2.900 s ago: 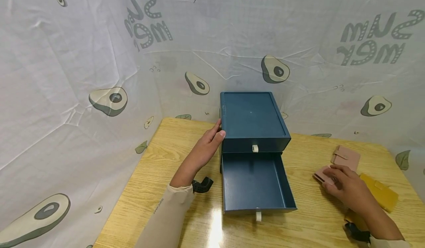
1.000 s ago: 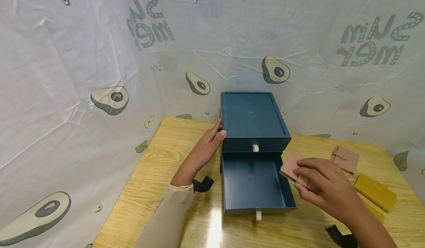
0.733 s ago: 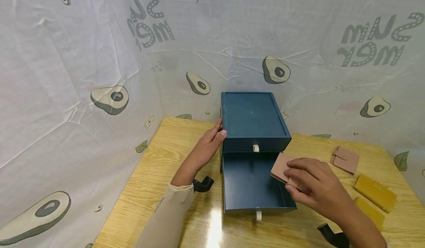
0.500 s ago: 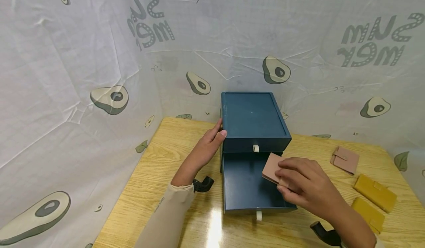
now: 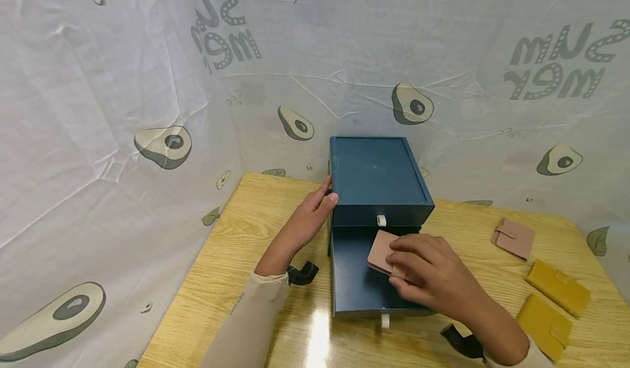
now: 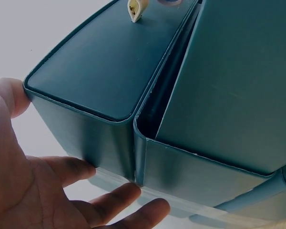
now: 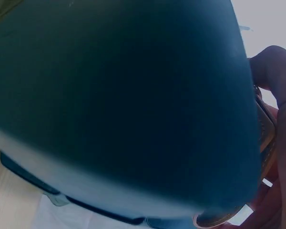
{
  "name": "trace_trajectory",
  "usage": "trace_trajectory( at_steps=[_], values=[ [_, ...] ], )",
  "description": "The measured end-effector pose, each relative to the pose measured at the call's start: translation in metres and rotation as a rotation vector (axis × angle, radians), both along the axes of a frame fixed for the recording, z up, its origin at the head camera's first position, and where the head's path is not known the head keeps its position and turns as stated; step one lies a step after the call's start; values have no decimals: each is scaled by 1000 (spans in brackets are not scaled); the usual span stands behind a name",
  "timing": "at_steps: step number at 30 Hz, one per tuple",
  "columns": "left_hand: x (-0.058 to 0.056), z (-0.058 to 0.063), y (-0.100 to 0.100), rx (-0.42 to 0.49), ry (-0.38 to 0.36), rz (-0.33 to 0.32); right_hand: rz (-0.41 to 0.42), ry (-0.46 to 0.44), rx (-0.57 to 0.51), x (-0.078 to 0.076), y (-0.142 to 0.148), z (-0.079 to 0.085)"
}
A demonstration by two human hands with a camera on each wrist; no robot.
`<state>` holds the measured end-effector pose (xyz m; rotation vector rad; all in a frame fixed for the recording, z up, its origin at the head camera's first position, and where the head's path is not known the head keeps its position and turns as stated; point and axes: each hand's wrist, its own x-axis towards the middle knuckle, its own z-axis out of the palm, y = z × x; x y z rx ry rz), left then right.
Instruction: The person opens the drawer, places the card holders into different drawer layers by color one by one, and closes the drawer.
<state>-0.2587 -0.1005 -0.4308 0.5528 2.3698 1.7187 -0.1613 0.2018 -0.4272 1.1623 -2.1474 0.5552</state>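
Observation:
A dark blue desktop drawer unit stands on the wooden table, its lower drawer pulled out. My left hand lies against the unit's left side, thumb at the top edge; in the left wrist view its fingers are spread along the side wall. Over the pulled-out drawer, my right hand pinches a small pink wallet between thumb and fingers. The right wrist view is mostly filled by the drawer's blurred blue wall, with part of the wallet showing in the hand beyond it.
On the table's right side lie another pink wallet with a strap, a long yellow wallet and a second yellow wallet. The upper drawer is closed, with a white pull tab. A printed white curtain hangs behind the table.
My right hand has picked up the pink wallet from the table on the right and carried it left over the lower drawer. The left hand has kept its place on the unit.

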Motion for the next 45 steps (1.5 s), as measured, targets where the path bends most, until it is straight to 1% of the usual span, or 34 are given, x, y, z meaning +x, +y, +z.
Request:
trace_trajectory(
  at_steps=[9, 13, 16, 19, 32, 36, 39, 43, 45],
  values=[
    [1, 1, 0, -7, -5, 2, 18, -5, 12, -1, -8, -4],
    [0, 0, 0, -9, -9, 4, -1, -49, 40, 0, -8, -5],
    [0, 1, -1, -5, -12, 3, -35, -93, 68, 1, -8, -6],
    [1, 2, -1, -4, -14, 2, -64, -109, 76, 2, -6, -6],
    [1, 2, -1, -3, -8, -2, -85, -88, 70, 2, 3, -6],
    [0, 0, -1, -4, -8, -2, -91, -60, 53, 3, 9, -6],
    [0, 0, -1, -3, -10, -5, -100, -14, 22, 2, 16, -5],
    [0, 1, -1, 2, -9, -8, -147, 37, -13, 0, 29, -3],
    [1, 1, -1, 3, -10, -10, -186, 42, -22, 0, 37, -2]
  ],
)
